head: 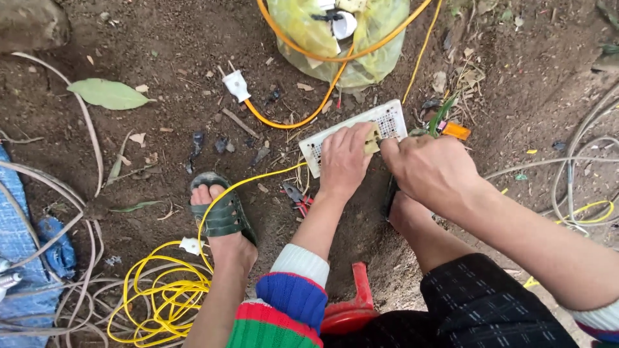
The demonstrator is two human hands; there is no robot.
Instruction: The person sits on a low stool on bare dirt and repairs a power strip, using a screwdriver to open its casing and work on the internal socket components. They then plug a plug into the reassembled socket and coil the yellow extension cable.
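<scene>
A white perforated rectangular panel (387,119) lies on the dirt in front of me. My left hand (345,160) presses down on its middle and grips it, fingers curled over a small beige part. My right hand (431,169) is closed beside it at the panel's right end, holding a tool with an orange handle (456,131) that sticks out to the right. A yellow wire (258,180) runs from under my left hand toward a coil.
A white plug (236,85) on an orange cable lies above left. A yellow plastic bag (361,38) holds parts at top. Red-handled pliers (298,200) lie by my left wrist. Coiled yellow wire (161,296), grey cables (71,283), my sandaled foot (222,212) and a red stool (351,309) are below.
</scene>
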